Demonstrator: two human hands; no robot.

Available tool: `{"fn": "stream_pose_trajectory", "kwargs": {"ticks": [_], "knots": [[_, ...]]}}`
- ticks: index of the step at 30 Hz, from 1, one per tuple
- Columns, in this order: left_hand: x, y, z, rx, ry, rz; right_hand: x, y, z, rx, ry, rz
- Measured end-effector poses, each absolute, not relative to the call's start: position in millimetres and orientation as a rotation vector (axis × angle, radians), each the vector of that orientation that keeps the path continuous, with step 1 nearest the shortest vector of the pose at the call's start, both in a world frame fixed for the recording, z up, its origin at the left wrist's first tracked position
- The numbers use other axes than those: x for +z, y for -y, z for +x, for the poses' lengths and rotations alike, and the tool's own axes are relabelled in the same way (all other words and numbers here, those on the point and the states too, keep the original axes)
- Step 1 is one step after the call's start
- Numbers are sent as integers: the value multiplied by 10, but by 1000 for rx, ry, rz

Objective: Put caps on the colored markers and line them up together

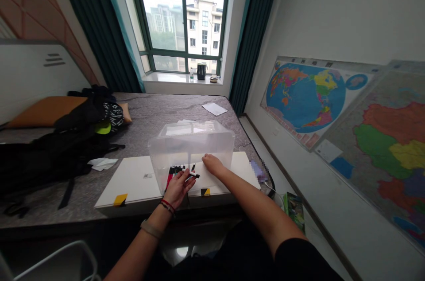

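Observation:
My left hand (177, 190) is closed around a white pen with black ends (191, 173), palm turned partly up. Just beyond it, a row of pens (171, 173) with dark tops and some red barrels stands against the front of a clear plastic box (209, 142). A dark pen tip (193, 166) shows beside the held pen. My right hand (212, 164) is closed in front of the box's right half; its fingertips are hidden, so what they hold, if anything, I cannot make out. Both hands are over white flat boxes (131, 179).
White boxes lie along the near edge of a grey mattress (146, 108). Black bags and clothes (79, 130) lie at left, near a crumpled tissue (102, 164). A paper sheet (214, 108) is at the back. At right are a blurred purple item (259, 171) and wall maps (305, 95).

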State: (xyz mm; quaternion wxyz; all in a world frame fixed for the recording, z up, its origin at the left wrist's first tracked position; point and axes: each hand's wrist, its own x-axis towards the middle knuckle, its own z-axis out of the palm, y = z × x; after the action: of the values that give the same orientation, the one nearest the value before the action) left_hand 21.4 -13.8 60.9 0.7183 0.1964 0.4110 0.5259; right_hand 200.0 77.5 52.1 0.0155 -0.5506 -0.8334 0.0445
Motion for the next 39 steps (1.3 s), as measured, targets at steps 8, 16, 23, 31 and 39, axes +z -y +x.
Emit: {"fn": "stream_pose_trajectory", "kwargs": {"ticks": [8,16,23,31,39], "knots": [[654,88,220,1189,-960,398,494,-844,2064,251,2660,-1659],[558,-55,318,1232,-939,314,403,-647,2082,888,1658,-1507],[528,-171,418,1290,-912,277,417,-228,1993,1393,914,-960],[617,-94,490,1284,-916,329,416,-156,1932,1333,826,-947],[631,-64,481,1342,-934,379,477,-133,1950,1316,846,-955]]}}
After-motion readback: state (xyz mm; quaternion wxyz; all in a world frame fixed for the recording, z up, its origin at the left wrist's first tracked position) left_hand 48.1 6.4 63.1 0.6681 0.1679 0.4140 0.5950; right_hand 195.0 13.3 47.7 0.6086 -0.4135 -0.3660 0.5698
